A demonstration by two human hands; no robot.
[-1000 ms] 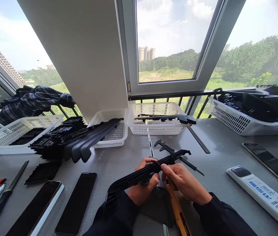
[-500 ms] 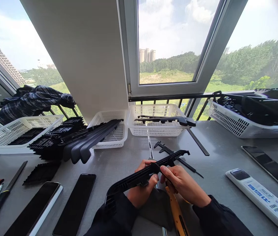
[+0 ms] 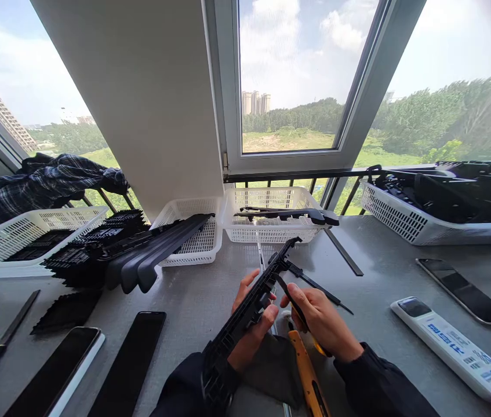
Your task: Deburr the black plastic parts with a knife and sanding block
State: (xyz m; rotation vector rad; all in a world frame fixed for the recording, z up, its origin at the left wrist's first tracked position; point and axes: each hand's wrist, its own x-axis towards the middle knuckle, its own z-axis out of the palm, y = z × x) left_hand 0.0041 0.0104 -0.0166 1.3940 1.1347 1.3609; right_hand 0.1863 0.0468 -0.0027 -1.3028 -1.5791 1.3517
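Observation:
My left hand [image 3: 249, 324] grips a long black plastic bar [image 3: 245, 315] near its middle, and the bar slants from my left sleeve up toward the baskets. My right hand [image 3: 319, 318] is closed beside it, with its fingertips pinched at the bar's right edge and a yellow-handled tool [image 3: 306, 376] running under the palm toward me. A dark cloth [image 3: 271, 370] lies under my wrists. Behind the bar's far tip a black caliper [image 3: 310, 281] rests on the grey table [image 3: 379, 272].
White baskets [image 3: 271, 231] with black parts line the window side, with another basket [image 3: 406, 223] at the right. Dark phones [image 3: 127, 370] lie at the left and a further phone [image 3: 466, 286] at the right. A white remote [image 3: 458, 347] lies near the right edge. Pens and a ruler lie far left.
The black bar has swung from nearly level to steeply slanted, its far tip now pointing toward the baskets. Both hands stayed on it and shifted slightly left.

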